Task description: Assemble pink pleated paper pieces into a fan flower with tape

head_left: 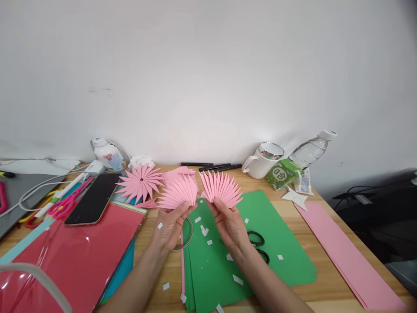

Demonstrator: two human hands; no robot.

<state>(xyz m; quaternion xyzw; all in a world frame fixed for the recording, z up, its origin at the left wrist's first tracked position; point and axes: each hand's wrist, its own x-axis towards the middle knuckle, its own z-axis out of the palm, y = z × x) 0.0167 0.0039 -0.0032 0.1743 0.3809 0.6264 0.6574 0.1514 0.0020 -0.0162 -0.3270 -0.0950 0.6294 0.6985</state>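
My left hand (172,224) pinches a pleated pink paper fan (179,192) at its gathered base, the folds spreading up and to the left. A second pleated pink paper fan (223,188) is held by my right hand (228,221), thumb in front. The two fans are apart, with a narrow gap between them. Just left of them rests a pink pointed paper rosette (141,179). Beneath my hands are green paper sheets (273,230) strewn with small white paper scraps (238,279). Black-handled scissors (257,238) are partly hidden behind my right forearm.
On the left are a phone (94,198), pink scissors (70,201), a red pack of paper (81,248) and a white bottle (108,153). Pens (221,168), a mug (265,158), a green carton (282,174), a water bottle (311,150) and pink strips (348,254) lie beyond and right.
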